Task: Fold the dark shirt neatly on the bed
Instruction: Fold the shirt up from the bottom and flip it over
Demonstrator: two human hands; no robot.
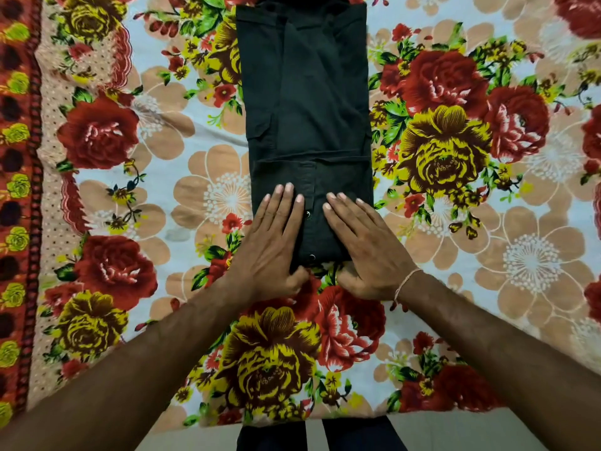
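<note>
The dark shirt [305, 102] lies on the bed as a long narrow rectangle, sides folded in, running from the top edge of the view down to the middle. Its near end is doubled over, with metal snap buttons showing along the placket. My left hand [276, 242] lies flat on the near left part of that end, fingers together, thumb tucked under the edge. My right hand [364, 245] lies flat on the near right part, thumb likewise curled under the fold. A thin thread band circles my right wrist.
The bed [487, 239] is covered by a floral sheet with red and yellow roses; a red patterned border [19, 190] runs down the left side. The bed's near edge [455, 418] is at the bottom, with my dark trousers below it.
</note>
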